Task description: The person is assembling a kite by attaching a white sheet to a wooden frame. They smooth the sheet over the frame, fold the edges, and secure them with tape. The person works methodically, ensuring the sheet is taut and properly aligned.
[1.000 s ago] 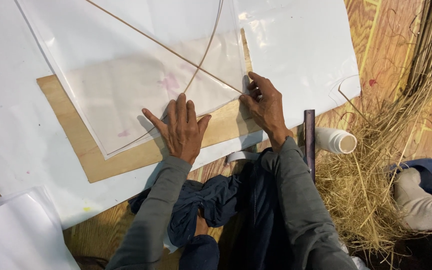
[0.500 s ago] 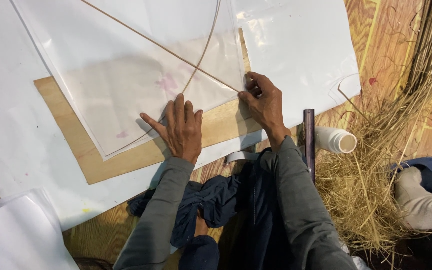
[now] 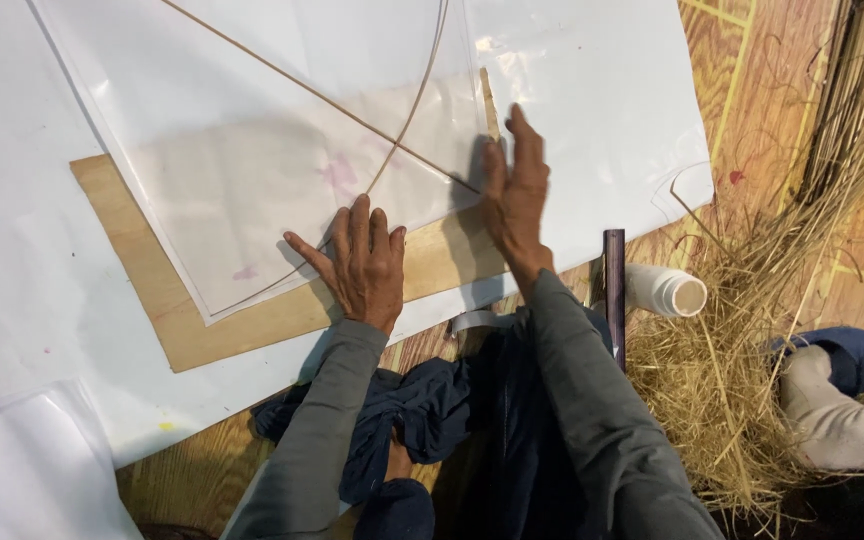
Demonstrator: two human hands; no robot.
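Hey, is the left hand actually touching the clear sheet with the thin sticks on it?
Touching. The head view shows the left hand pressed flat, fingers spread, on the clear sheet's lower corner, with no gap visible.

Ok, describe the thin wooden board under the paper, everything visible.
The board is a thin, flat, light-brown sheet, plywood by its look, lying on larger white paper on the floor. A translucent white sheet with two crossed thin sticks covers most of it, leaving its left and near edges bare. The left hand presses flat across its near edge; the right hand rests near its right end.
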